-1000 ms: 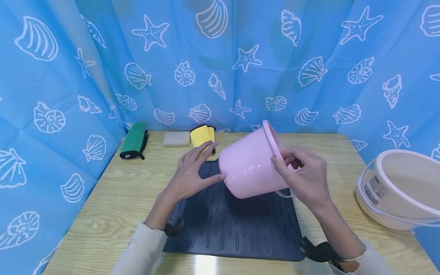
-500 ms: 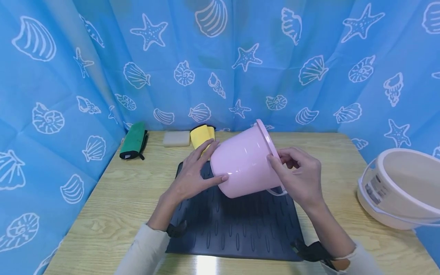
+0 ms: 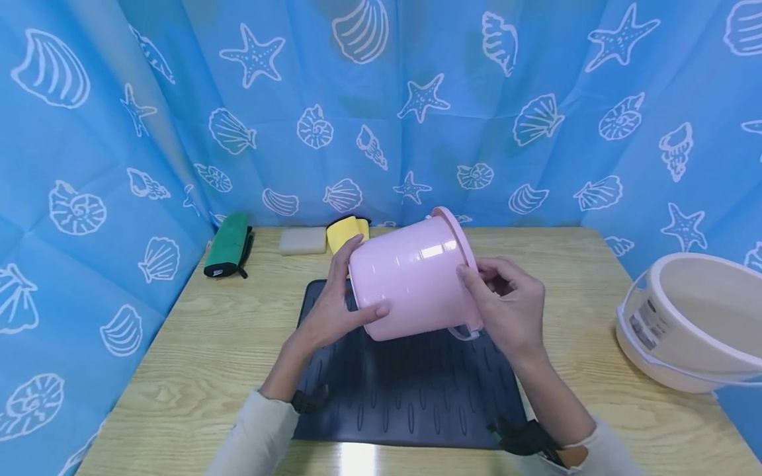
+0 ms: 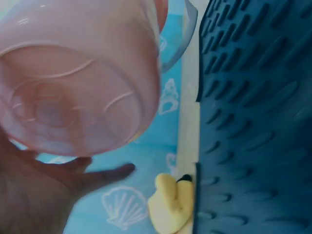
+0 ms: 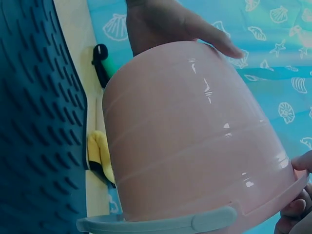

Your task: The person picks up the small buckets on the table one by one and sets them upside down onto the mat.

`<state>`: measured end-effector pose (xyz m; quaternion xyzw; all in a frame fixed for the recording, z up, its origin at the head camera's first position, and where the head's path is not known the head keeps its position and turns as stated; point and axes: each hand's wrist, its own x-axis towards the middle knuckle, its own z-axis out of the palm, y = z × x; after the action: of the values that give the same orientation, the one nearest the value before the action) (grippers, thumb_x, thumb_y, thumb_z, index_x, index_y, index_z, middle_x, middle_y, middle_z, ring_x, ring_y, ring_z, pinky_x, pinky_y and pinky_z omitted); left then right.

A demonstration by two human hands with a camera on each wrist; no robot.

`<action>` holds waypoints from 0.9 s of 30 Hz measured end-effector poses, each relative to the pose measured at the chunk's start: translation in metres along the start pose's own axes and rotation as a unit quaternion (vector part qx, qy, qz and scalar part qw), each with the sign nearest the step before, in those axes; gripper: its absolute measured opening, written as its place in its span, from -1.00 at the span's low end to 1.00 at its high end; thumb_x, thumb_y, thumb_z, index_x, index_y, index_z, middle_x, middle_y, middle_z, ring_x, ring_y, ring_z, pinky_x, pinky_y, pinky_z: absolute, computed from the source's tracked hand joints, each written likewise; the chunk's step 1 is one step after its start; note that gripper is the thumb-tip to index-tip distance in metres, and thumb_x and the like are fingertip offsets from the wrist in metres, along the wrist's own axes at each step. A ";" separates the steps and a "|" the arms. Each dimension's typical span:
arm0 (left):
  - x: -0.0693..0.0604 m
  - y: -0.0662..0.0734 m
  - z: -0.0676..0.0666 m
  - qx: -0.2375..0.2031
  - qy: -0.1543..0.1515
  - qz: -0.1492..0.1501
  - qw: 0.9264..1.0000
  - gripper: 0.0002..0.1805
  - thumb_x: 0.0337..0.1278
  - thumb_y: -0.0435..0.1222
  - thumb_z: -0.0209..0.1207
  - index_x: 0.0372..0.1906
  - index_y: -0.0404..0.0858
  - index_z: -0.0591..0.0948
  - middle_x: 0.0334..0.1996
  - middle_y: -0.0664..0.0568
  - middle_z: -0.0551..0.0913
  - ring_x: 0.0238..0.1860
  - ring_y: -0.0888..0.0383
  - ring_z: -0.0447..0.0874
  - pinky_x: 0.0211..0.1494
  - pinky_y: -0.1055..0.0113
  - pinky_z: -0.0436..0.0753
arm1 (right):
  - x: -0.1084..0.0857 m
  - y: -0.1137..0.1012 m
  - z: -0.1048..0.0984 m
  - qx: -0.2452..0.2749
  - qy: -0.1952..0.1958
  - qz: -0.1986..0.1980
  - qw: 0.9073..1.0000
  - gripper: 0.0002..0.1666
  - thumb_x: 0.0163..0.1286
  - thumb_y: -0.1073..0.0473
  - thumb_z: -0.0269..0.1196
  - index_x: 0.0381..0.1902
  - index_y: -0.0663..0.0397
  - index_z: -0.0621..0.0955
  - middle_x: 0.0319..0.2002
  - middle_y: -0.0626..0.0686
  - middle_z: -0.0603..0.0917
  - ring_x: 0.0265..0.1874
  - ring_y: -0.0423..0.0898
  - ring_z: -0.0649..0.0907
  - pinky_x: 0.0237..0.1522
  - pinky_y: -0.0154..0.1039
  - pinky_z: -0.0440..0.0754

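Observation:
A pink plastic bucket (image 3: 405,281) is held in the air, tipped on its side above a black ridged mat (image 3: 417,403). Its mouth faces right and its base left. My right hand (image 3: 512,307) pinches the rim between thumb and fingers; the right wrist view shows those fingers (image 5: 295,209) curled at the rim. Against the base end rests my left hand (image 3: 333,311), its thumb and fingers spread and mostly straight. The left wrist view shows the bucket's round base (image 4: 53,107) above that hand. The pale handle (image 5: 170,225) hangs below the rim. The bucket's inside is hidden.
A beige bucket (image 3: 667,317) stands at the table's right edge. Along the back lie a green rolled item (image 3: 228,244) with black trim, a pale sponge-like block (image 3: 302,241) and a folded yellow item (image 3: 345,228). A blue shell-patterned curtain (image 3: 381,99) surrounds the table.
The bucket has moved left with the right hand holding its rim. The left hand now lies farther along its base and side.

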<state>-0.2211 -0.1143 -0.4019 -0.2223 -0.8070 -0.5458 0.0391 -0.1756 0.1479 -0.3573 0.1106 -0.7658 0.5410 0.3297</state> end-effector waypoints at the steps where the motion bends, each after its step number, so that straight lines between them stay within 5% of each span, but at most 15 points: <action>1: -0.001 -0.002 0.002 -0.021 0.004 0.010 1.000 0.16 -0.09 0.16 0.39 0.54 0.40 -0.12 0.47 0.18 0.06 0.35 0.01 0.21 0.14 -0.09 0.59 | 0.000 0.000 0.000 0.004 0.003 0.005 1.000 -0.77 0.23 0.34 0.45 -0.13 0.25 0.76 -0.30 0.10 0.74 -0.47 -0.17 0.56 -0.45 -0.51 0.55; 5: -0.002 -0.015 0.011 -0.128 0.004 0.049 0.991 0.17 -0.02 0.07 0.41 0.58 0.27 -0.13 0.46 0.11 0.09 0.35 -0.07 0.25 0.11 -0.06 0.62 | -0.002 0.000 0.002 0.019 0.010 0.015 1.000 -0.75 0.22 0.35 0.45 -0.12 0.25 0.76 -0.29 0.11 0.74 -0.47 -0.17 0.57 -0.43 -0.50 0.59; 10: -0.003 -0.027 0.022 -0.238 -0.005 0.043 0.970 0.19 0.02 0.01 0.42 0.59 0.20 -0.16 0.42 0.03 0.17 0.34 -0.15 0.31 0.15 -0.07 0.59 | -0.003 -0.001 0.005 0.032 0.005 0.031 0.999 -0.76 0.23 0.33 0.45 -0.12 0.23 0.77 -0.34 0.10 0.72 -0.48 -0.14 0.56 -0.47 -0.47 0.61; 17: -0.004 -0.017 0.013 -0.217 0.021 0.027 0.976 0.11 0.01 -0.02 0.41 0.58 0.26 -0.04 0.41 0.06 0.24 0.28 -0.15 0.42 0.08 -0.04 0.64 | 0.000 0.000 0.002 0.018 -0.021 0.025 0.999 -0.79 0.25 0.31 0.43 -0.13 0.17 0.77 -0.36 0.02 0.71 -0.47 -0.13 0.52 -0.49 -0.46 0.47; 27: -0.010 -0.003 -0.024 -0.179 0.025 0.063 0.982 0.10 0.02 -0.23 0.41 0.58 0.17 0.00 0.44 0.06 0.18 0.23 -0.17 0.44 0.00 0.02 0.68 | 0.008 -0.008 -0.021 -0.058 -0.123 -0.066 0.989 -0.75 0.35 0.31 0.35 -0.03 0.04 0.76 -0.27 -0.09 0.72 -0.31 -0.20 0.53 -0.29 -0.41 0.44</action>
<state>-0.2180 -0.1395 -0.3981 -0.2622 -0.6795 -0.6832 0.0530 -0.1692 0.1657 -0.3422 0.2072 -0.8215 0.4553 0.2738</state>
